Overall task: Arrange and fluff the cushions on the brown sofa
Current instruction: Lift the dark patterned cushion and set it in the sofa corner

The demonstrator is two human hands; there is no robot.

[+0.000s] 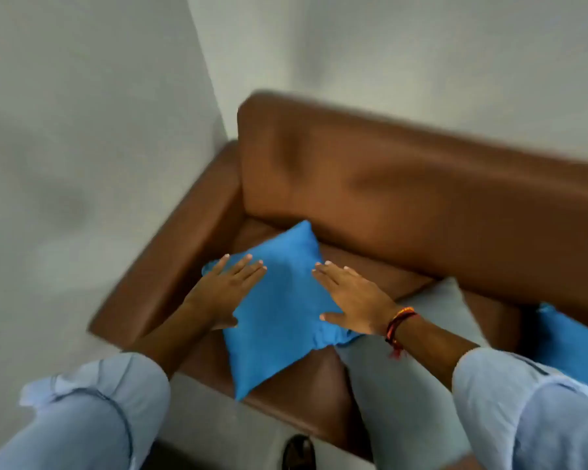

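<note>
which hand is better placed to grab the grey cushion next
Right. The right hand rests on the blue cushion's right edge, directly beside the grey cushion. The left hand lies on the far side, near the sofa armrest.

- Soft, even light is filling the room; nothing is glaring and no single lamp or window is showing itself as the source.
- Motion blur is smearing the whole picture, strongest along the top edge of the sofa (pixel 421 184) backrest and its arm.
- The wall (pixel 82 130) is carrying faint, smudged grey shadows at the left.
- A dull sheen is lying on the brown leather, with darker shading in the seat corner.
- Wide-angle distortion is bending the wall corner and tilting the sofa.
- The sleeves (pixel 92 412) at the lower edges are looking oversized and soft.
- The blue cushion (pixel 282 300) is losing its weave to blur.
</note>
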